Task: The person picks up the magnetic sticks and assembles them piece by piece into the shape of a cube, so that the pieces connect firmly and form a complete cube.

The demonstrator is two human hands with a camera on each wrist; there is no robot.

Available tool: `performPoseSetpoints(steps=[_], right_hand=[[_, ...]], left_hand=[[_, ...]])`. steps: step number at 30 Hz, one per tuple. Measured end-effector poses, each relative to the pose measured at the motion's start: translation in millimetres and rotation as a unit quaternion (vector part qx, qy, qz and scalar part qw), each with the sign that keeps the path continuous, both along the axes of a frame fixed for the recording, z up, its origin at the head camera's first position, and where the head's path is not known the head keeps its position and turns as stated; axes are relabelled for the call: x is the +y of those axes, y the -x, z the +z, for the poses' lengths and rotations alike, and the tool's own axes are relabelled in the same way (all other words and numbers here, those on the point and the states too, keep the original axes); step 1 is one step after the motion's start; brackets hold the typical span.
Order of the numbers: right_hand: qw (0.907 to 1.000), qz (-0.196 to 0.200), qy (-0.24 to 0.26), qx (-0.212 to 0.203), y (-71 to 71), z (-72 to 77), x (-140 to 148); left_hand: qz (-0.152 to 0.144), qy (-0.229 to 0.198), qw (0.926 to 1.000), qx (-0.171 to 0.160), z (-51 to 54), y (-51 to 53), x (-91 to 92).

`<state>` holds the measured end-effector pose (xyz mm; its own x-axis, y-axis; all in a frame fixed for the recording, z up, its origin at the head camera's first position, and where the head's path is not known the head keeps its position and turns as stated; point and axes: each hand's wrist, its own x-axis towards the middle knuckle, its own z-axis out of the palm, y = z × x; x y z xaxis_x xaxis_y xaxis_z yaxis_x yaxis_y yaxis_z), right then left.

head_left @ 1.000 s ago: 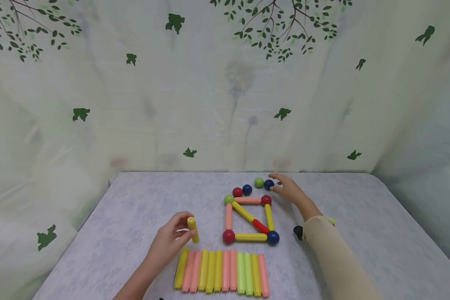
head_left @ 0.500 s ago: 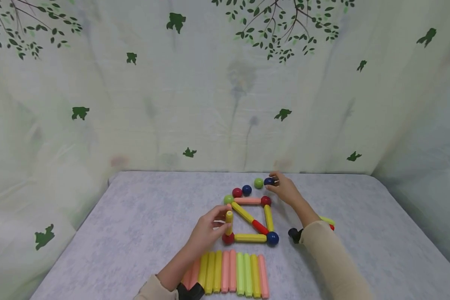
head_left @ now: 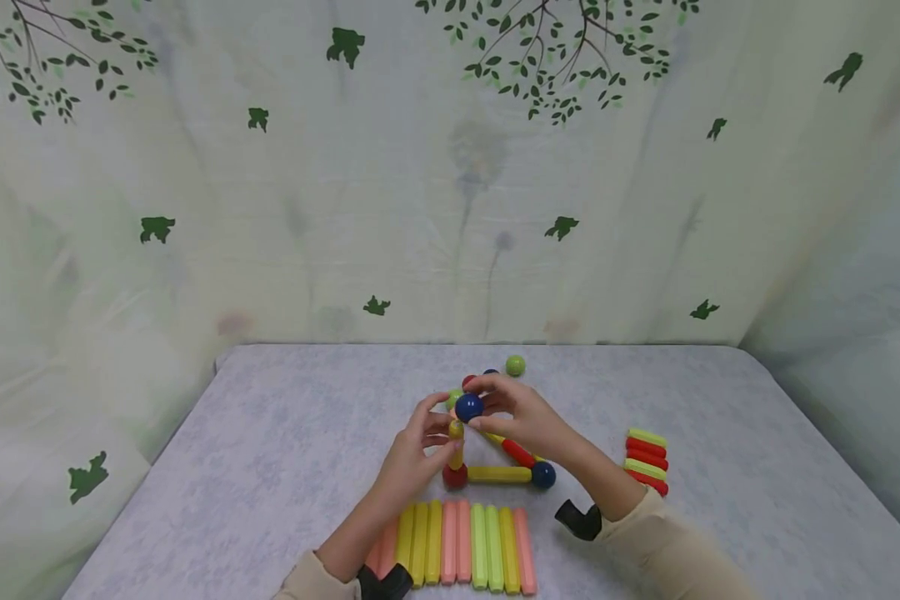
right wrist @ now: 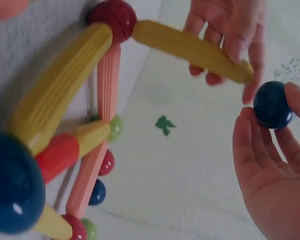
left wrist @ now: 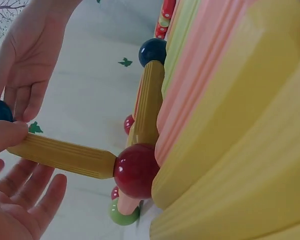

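My left hand pinches an upright yellow stick between thumb and fingers. Its lower end touches a red ball at the near left corner of a flat frame of sticks and balls. My right hand holds a dark blue ball between thumb and fingertips, just above the stick's top. In the right wrist view a small gap separates ball and stick end. Along the frame's near side, another yellow stick joins the red ball to a blue corner ball. My hands partly hide the frame's far side.
A row of pink, yellow and green sticks lies in front of the frame, partly under my left forearm. Short red and green sticks are stacked at the right. A loose green ball sits at the back of the table.
My left hand has carried the yellow stick rightward onto the red corner ball. My right hand has picked up the blue ball from the back and brought it left and nearer, above the stick.
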<state>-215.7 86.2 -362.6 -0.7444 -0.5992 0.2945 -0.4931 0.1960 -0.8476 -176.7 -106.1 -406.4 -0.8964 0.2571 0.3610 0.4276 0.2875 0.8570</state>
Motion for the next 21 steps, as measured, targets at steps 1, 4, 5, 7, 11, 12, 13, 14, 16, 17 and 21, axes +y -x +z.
performPoseSetpoints(steps=[1,4,5,7,11,12,13,14,16,17,21], right_hand=[[1.0000,0.003,-0.001,-0.003,-3.7,3.0,-3],[0.9999,0.000,-0.009,-0.007,-13.1,12.1,-8],[0.9999,-0.001,-0.009,-0.010,-14.3,12.9,-9],[0.9999,0.000,-0.006,-0.010,-16.0,13.9,-9],[0.9999,-0.006,-0.008,-0.005,-18.5,8.7,0],[1.0000,-0.004,-0.009,-0.001,-18.4,4.8,4],[0.9999,-0.003,-0.013,0.001,-18.6,0.5,10],[0.9997,-0.005,-0.024,0.003,-19.7,-4.2,17],[0.9986,0.007,-0.052,0.005,-22.5,-15.1,32],[0.9973,0.021,-0.070,-0.002,-24.7,-20.6,40],[0.9822,0.099,-0.154,-0.042,-38.7,-42.0,60]], left_hand=[[-0.004,-0.009,0.9999,0.004,3.2,-1.5,1.0],[-0.017,-0.025,0.9994,0.017,13.5,-6.8,4.2],[-0.020,-0.028,0.9992,0.021,16.5,-8.4,5.2],[-0.017,-0.029,0.9991,0.024,17.3,-8.4,6.6],[0.004,-0.029,0.9991,0.030,18.4,-8.5,8.1],[0.009,-0.026,0.9991,0.031,18.6,-8.4,8.2],[0.012,-0.024,0.9992,0.029,19.0,-8.5,8.2],[0.014,-0.021,0.9993,0.026,19.5,-8.6,8.1],[0.015,-0.014,0.9995,0.022,20.9,-8.7,8.0],[0.015,-0.013,0.9996,0.018,21.8,-8.8,7.7],[0.017,-0.005,0.9998,0.000,25.2,-9.5,6.1]])
